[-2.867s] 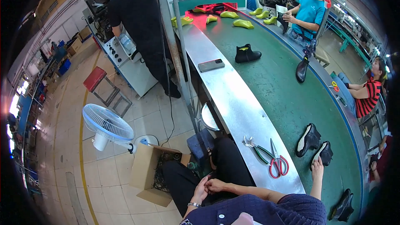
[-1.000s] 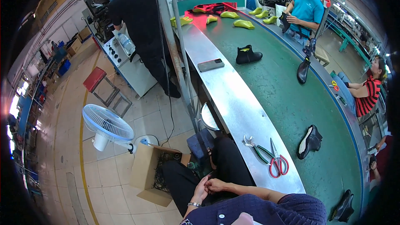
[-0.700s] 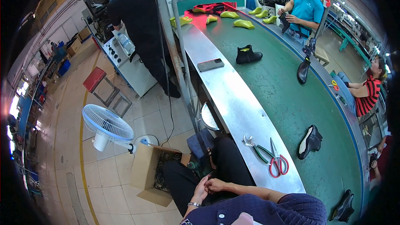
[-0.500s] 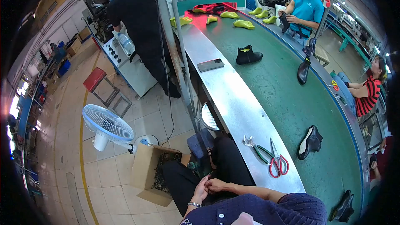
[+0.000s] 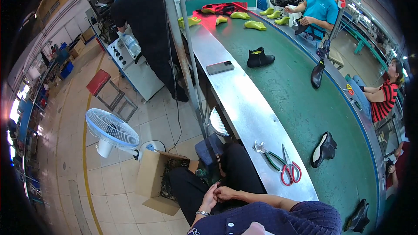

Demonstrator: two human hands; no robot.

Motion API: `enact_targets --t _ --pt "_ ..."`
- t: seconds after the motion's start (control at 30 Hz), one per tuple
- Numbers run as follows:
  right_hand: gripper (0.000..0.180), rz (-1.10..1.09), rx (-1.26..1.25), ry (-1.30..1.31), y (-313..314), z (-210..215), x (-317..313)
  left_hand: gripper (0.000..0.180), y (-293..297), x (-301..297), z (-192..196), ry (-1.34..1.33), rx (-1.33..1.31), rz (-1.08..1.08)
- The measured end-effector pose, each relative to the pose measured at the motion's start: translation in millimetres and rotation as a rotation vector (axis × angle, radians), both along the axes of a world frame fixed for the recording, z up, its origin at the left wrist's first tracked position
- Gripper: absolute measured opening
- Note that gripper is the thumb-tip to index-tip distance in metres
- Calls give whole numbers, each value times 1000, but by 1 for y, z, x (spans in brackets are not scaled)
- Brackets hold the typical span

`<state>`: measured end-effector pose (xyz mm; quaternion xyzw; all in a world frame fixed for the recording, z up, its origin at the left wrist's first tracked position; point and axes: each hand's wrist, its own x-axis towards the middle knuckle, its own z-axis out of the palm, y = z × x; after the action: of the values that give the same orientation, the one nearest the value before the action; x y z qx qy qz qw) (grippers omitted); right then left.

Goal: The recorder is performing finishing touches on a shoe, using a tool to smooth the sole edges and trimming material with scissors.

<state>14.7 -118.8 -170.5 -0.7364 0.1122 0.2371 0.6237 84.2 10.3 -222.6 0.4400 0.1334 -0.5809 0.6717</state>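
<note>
My left hand (image 5: 209,198) and my right hand (image 5: 225,194) rest together in my lap, above my black trousers. The fingers of both are drawn in and meet each other; whatever may be between them is hidden. To the right, on the metal ledge beside my leg, lie scissors (image 5: 291,172) with red handles and a pair of pliers (image 5: 271,156) with green grips, touched by neither hand. An open cardboard box (image 5: 150,178) holding dark scraps stands on the floor by my left knee.
A green conveyor belt (image 5: 300,117) carries black shoes (image 5: 323,150) and yellow-green shoe lasts (image 5: 255,25). A phone (image 5: 220,67) lies on the ledge. A fan (image 5: 112,128) and a red stool (image 5: 99,82) stand left. Co-workers sit or stand around the belt.
My hands stay where they were. Across the belt, the co-worker in blue has drawn one hand away from the dark shoe, out to the left.
</note>
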Motion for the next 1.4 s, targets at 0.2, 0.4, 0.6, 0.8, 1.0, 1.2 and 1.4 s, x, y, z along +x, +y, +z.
enact_targets --t 0.2,0.4,0.6,0.8,1.0,1.2,1.4 --pt "15 -18 11 9 -1 1 1 37 -1 1 0 7 0 14" --pt "16 -8 -1 -8 1 2 2 36 0 2 1 -16 -7 5" --pt "16 -31 -2 -43 2 -3 3 36 0 5 5 8 -1 2" --pt "15 -18 -11 -5 1 0 6 36 1 6 5 28 -23 12" --pt "15 -23 28 9 0 10 7 35 2 7 5 35 -27 16" --pt "16 -4 -29 5 0 15 10 34 3 8 0 19 -21 28" --pt "16 18 -41 -6 -2 10 10 34 0 9 4 29 -21 27"
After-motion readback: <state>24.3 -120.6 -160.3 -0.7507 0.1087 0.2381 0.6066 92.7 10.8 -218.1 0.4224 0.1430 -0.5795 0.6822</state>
